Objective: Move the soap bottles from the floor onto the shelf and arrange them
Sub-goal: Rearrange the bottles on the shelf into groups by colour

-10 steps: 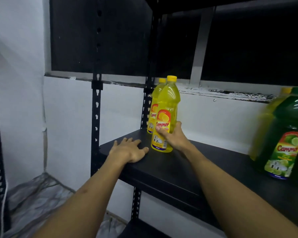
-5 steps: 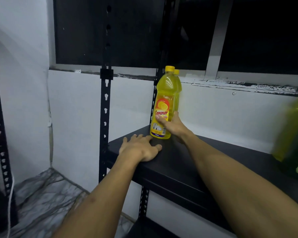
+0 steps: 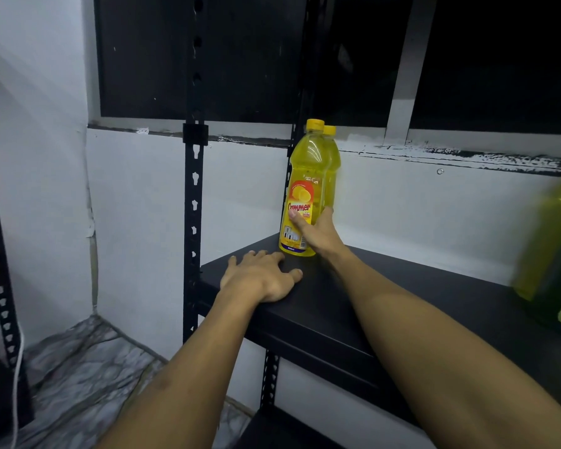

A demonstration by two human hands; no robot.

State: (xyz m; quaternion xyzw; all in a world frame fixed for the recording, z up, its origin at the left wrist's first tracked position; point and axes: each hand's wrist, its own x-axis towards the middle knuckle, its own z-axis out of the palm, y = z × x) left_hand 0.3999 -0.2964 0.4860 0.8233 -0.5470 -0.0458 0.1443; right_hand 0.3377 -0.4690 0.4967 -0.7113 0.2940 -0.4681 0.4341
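Right hand (image 3: 318,233) gripped the front bottle (image 3: 302,189) low at frame centre on the shelf (image 3: 386,306), probably squaring it against the rear bottle (image 3: 332,170), while left hand (image 3: 263,277) lay flat, empty, likely bracing.

Centre frame: right hand (image 3: 318,233) wrapped round lower part of front yellow bottle (image 3: 302,189), upright on black shelf (image 3: 386,296). Second bottle (image 3: 332,163) directly behind it. Left hand (image 3: 261,277) flat on shelf, lower left of bottle.
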